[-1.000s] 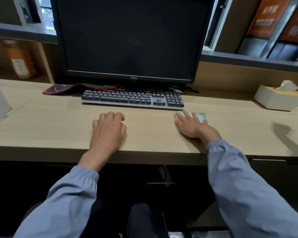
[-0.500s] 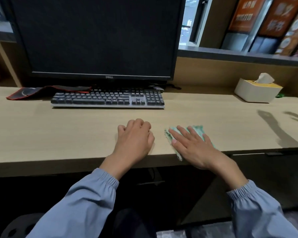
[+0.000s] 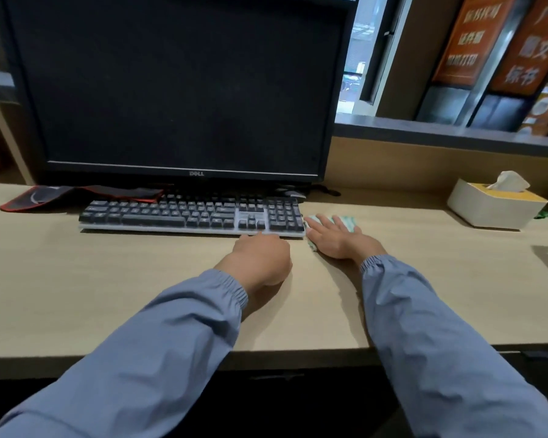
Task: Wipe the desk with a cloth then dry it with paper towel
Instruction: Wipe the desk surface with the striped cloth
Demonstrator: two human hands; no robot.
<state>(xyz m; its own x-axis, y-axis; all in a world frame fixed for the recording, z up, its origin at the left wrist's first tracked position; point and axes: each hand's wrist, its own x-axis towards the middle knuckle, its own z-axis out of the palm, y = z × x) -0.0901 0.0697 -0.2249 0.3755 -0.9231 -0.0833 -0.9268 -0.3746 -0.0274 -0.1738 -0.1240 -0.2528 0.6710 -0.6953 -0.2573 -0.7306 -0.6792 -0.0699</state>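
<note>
A small green-and-white cloth (image 3: 348, 222) lies flat on the light wooden desk (image 3: 140, 295), just right of the keyboard's number pad. My right hand (image 3: 337, 237) presses down on it with straight, spread fingers, so most of the cloth is hidden. My left hand (image 3: 261, 263) rests on the desk in front of the keyboard with its fingers curled under, holding nothing. A white tissue box (image 3: 495, 207) with a yellow top and a tissue sticking out stands at the back right.
A dark keyboard (image 3: 190, 214) sits before a black monitor (image 3: 178, 90). A red-edged mouse pad (image 3: 45, 197) lies at the back left. A mouse (image 3: 293, 193) sits behind the keyboard. A shelf with books (image 3: 487, 58) runs above the desk's back wall.
My right hand has pushed the cloth away from the desk's front edge, up beside the keyboard's right end. My left hand has slid forward to the keyboard's front edge.
</note>
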